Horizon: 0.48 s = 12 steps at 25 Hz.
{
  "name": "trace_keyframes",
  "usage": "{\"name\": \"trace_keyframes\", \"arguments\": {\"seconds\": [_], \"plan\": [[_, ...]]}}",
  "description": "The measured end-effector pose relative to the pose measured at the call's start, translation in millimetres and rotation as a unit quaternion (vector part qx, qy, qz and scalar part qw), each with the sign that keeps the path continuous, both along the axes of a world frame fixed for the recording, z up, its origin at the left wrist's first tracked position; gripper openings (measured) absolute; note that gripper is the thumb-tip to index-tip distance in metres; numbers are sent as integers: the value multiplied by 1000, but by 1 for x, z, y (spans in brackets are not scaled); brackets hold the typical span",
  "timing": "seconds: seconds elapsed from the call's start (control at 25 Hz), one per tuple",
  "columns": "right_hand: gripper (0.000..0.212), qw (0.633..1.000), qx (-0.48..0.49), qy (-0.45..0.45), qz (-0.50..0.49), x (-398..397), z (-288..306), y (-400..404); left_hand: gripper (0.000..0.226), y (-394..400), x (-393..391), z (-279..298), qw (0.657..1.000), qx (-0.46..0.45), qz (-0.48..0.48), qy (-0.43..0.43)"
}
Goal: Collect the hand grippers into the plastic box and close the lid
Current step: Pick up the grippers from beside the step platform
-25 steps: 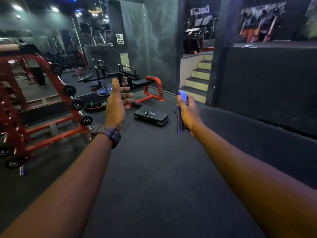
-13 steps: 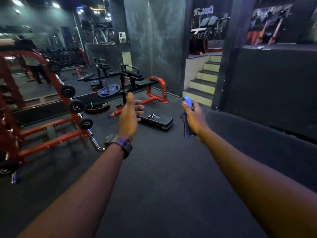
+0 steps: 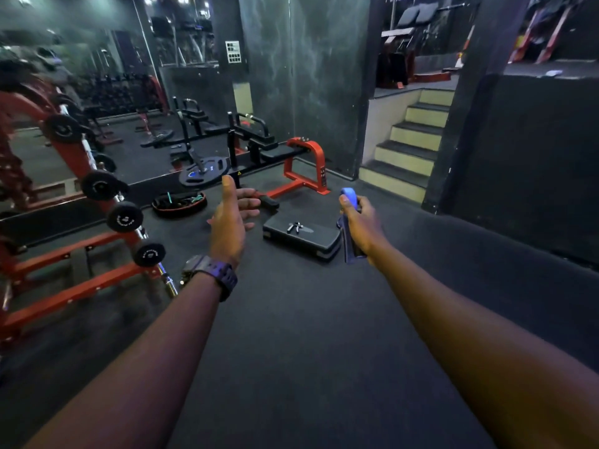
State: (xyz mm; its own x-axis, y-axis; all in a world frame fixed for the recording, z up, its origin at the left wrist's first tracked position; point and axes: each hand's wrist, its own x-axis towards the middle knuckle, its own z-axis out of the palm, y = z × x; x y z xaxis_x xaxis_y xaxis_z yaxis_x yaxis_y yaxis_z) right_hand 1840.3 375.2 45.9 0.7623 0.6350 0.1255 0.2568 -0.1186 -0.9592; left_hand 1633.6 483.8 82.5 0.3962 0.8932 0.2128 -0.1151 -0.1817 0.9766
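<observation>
- The right hand (image 3: 359, 222) is held out in front, over the dark floor (image 3: 308, 351).
- Its fingers are curled tight round a blue hand gripper (image 3: 349, 228). The blue top pokes out above the hand and the dark handles hang down below it.
- The left hand (image 3: 228, 222) is held out too, a bit to the left of the right hand. Its fingers are straight and spread apart, with the thumb pointing up. It holds nothing.
- A dark watch (image 3: 215, 275) sits on the left wrist.
- A flat black step box (image 3: 301, 236) lies on the floor, farther away than the hands and between them.
- A second hand gripper (image 3: 294, 227), small and dark, lies on top of the step box.
- A round black tub (image 3: 180, 204) with things inside sits on the floor to the left of the step box, far from the hands. It is too small to tell what is in it.
- A red rack (image 3: 64, 254) with round black weights stands on the left side.
- A red and black bench machine (image 3: 304, 166) stands far back, past the step box.
- Yellow stairs (image 3: 411, 147) go up on the far right.
</observation>
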Motion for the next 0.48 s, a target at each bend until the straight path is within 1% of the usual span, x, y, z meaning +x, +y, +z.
{"name": "trace_keyframes", "arguments": {"seconds": [0.16, 0.36, 0.48], "plan": [[39, 1000, -1, -11, 1, 51, -10, 99, 83, 104, 56, -20, 1000, -6, -5, -4], [35, 999, -32, 8, -15, 112, -31, 238, 79, 253, 128, -43, 999, -38, -32, 11], [31, 999, -44, 13, -29, 153, -40, 301, 78, 318, 176, -48, 997, -53, -46, 16]]}}
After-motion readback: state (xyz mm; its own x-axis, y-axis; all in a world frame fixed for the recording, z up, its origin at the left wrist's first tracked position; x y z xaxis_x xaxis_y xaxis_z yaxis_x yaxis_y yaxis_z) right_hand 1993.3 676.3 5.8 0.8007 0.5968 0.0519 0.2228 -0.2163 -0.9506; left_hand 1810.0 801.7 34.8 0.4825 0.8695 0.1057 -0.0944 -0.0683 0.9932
